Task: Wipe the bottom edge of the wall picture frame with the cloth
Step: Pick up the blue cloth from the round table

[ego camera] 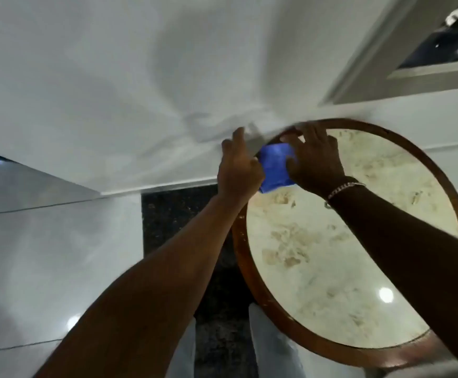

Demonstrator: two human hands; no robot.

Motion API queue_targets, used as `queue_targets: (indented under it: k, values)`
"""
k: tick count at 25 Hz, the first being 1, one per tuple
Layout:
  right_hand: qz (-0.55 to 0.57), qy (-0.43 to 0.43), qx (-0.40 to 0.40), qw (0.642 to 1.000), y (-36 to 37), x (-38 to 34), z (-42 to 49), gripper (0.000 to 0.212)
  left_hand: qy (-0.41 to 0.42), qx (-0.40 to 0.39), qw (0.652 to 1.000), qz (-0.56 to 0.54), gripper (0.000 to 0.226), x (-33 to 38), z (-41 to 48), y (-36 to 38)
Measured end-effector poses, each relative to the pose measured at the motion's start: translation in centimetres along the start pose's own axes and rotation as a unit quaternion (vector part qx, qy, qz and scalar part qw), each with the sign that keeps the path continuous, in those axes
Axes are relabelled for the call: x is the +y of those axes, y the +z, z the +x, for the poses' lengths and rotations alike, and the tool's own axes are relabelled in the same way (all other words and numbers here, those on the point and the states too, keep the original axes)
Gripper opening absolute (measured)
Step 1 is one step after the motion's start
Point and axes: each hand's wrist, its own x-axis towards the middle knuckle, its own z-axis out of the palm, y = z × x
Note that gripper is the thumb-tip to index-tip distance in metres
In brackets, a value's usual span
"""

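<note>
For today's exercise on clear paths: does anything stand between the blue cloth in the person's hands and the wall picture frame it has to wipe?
Nothing visible does. The blue cloth sits between the left hand and right hand, low by the round table. The picture frame hangs up and to the right, with only bare white wall between.
</note>
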Motion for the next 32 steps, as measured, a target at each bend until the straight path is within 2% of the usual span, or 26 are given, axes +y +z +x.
queue_targets:
  k: [3, 4, 6, 10, 14, 19, 26, 32]
  values:
    - [0.014, 0.111, -0.084, 0.99, 4.7, 2.8, 0.0, 0.049, -0.153, -0.061, 0.986, -0.015, 0.064, -2.7, 0.8, 4.9]
    - [0.031, 0.132, -0.118, 0.984, 6.2, 3.3, -0.1, 0.051, -0.174, -0.076, 0.982, -0.018, 0.061, -3.7, 1.1, 6.6]
    - [0.09, 0.143, -0.111, 0.979, 7.8, 3.9, 0.3, 0.053, -0.171, -0.049, 0.983, -0.033, 0.049, -4.0, 1.4, 9.0]
    - [0.172, 0.165, -0.041, 0.97, 7.4, 3.0, 0.7, 0.048, -0.149, 0.057, 0.981, -0.114, 0.028, -2.9, 1.3, 9.5]
    - [0.211, 0.094, 0.102, 0.968, 1.3, -0.2, 1.5, 0.042, -0.027, 0.137, 0.978, -0.157, 0.032, 1.0, 1.6, 3.5]
    - [0.252, -0.022, 0.305, 0.918, -13.1, -7.5, 4.3, 0.033, 0.089, 0.196, 0.952, -0.219, 0.042, 9.6, 3.5, -9.6]
    - [0.245, -0.153, 0.502, 0.815, -33.9, -16.0, 6.7, 0.033, 0.274, 0.282, 0.892, -0.224, 0.043, 24.8, 4.7, -28.2]
    - [0.223, -0.229, 0.644, 0.695, -49.0, -21.4, 6.6, 0.031, 0.429, 0.354, 0.802, -0.218, 0.039, 36.8, 4.0, -40.2]
